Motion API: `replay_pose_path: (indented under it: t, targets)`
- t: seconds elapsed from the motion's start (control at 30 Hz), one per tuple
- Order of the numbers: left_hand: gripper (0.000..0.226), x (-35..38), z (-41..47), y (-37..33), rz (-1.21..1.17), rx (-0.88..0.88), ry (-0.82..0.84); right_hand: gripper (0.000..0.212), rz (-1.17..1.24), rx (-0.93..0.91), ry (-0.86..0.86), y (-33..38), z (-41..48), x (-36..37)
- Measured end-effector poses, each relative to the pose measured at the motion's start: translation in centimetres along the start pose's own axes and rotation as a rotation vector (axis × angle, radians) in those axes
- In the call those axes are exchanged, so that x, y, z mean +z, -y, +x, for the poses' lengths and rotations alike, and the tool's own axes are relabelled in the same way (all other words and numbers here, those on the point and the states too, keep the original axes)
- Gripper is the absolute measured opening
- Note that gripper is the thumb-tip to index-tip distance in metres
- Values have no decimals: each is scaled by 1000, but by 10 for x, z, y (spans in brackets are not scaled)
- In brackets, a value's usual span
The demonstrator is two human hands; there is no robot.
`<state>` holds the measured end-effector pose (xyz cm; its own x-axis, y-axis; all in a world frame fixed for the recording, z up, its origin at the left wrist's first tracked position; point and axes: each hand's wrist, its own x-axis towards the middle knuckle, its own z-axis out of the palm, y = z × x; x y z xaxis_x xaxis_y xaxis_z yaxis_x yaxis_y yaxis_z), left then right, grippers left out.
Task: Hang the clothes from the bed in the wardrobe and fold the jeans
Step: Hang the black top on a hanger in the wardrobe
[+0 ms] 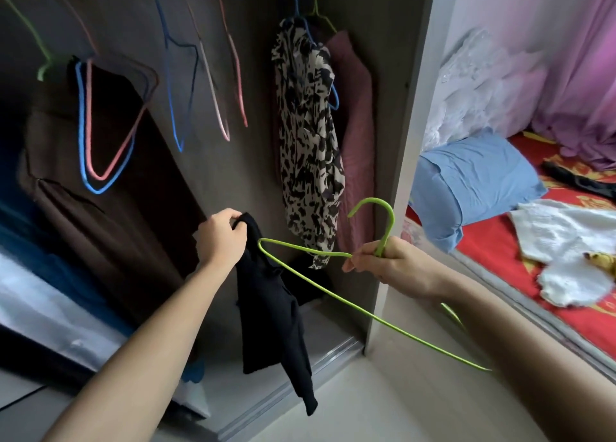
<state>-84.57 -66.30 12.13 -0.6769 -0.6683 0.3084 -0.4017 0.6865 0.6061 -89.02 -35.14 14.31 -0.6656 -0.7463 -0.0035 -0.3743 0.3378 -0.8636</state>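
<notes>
The black garment (270, 315) is pinched at its upper edge by the curled fingers of the left hand (221, 235) and hangs below that grip. The green hanger (386, 230) is gripped at the base of its hook by the right hand (386, 265). One wire shoulder extends from that grip to the garment, just beside the left hand. Beyond both grips, a patterned garment (310, 148) is hung in the wardrobe (410, 141). Right of the right-hand grip, a white garment (566, 228) lies on the bed (500, 258).
</notes>
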Motion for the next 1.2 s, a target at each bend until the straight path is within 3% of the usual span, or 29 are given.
replay_pose_path:
  t: [0.13, 0.33, 0.5, 0.63, 0.77, 0.87, 0.93, 0.97, 1.03, 1.1, 1.2]
  targets:
    - [22, 10, -10, -23, -81, 59, 68, 27, 14, 21, 16, 6, 21, 8]
    - [19, 19, -19, -46, -240, 64, 88, 26, 37, 214, -124, -9, 61, 33]
    - [17, 6, -13, -44, -203, 80, 73, 26, 290, 43, -356, 1, 64, 34]
    - [19, -9, -9, -66, -250, 229, 3, 25, 281, -74, -417, -5, 56, 43]
    - [20, -7, -22, -85, -291, 371, 196, 26, 148, 115, -378, -7, 74, 32]
    - [11, 1, -33, -75, -301, 377, 348, 24, 271, 53, -466, -12, 75, 14]
    - [17, -3, -32, -72, -379, 373, 474, 26, 442, -29, -490, -14, 66, 8]
    - [25, -6, -28, -74, -394, 406, 461, 26, 518, -63, -486, -12, 63, 4]
    - [42, -15, -12, -84, -341, 489, 278, 27, 578, -107, -447, -4, 60, -8]
    - [53, -27, 9, -100, -130, 625, 70, 28, 570, -140, -383, 7, 57, -22]
    - [52, -44, 35, -123, 219, 789, 90, 27, 536, -180, -290, 17, 47, -44]
